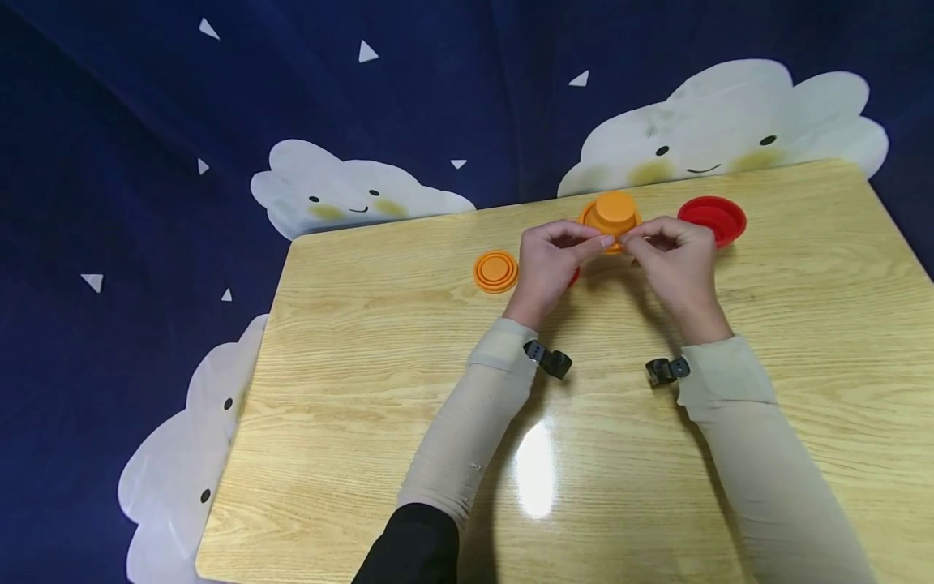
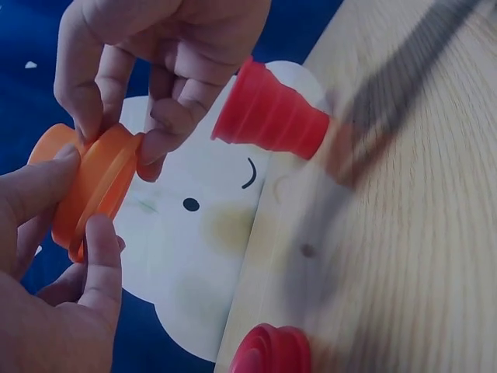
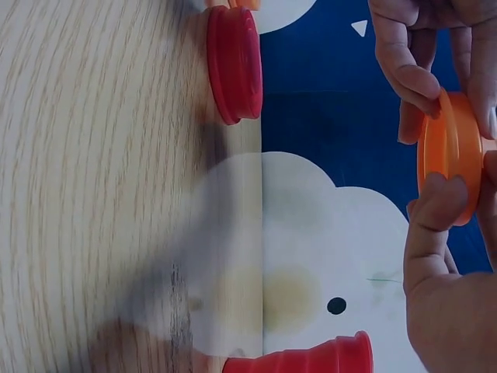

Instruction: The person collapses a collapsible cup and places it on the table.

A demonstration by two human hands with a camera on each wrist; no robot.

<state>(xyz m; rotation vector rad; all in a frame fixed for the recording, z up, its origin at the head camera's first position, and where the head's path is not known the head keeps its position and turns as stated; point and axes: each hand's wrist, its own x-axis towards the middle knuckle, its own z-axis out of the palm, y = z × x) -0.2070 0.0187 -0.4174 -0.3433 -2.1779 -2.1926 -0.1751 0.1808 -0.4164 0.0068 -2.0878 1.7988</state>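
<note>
Both hands hold an orange collapsible cup [image 1: 615, 209] over the far part of the table, its narrower ring uppermost in the head view. My left hand [image 1: 550, 264] pinches its wide rim from the left, thumb toward me. From the other side my right hand [image 1: 679, 264] pinches the same rim, the two thumb tips close together. In the left wrist view the orange cup [image 2: 116, 175] appears partly folded, its rings stacked short. The right wrist view shows fingers of both hands around the cup [image 3: 458, 148] as well.
A red cup [image 1: 713, 219], pulled out to a tall cone in the left wrist view, stands beyond my right hand. Mostly hidden by my left hand is a folded red cup [image 3: 237, 66]. Farther left lies a flat ringed orange piece [image 1: 496, 271]. A dark blue curtain [image 1: 438, 81] borders the table.
</note>
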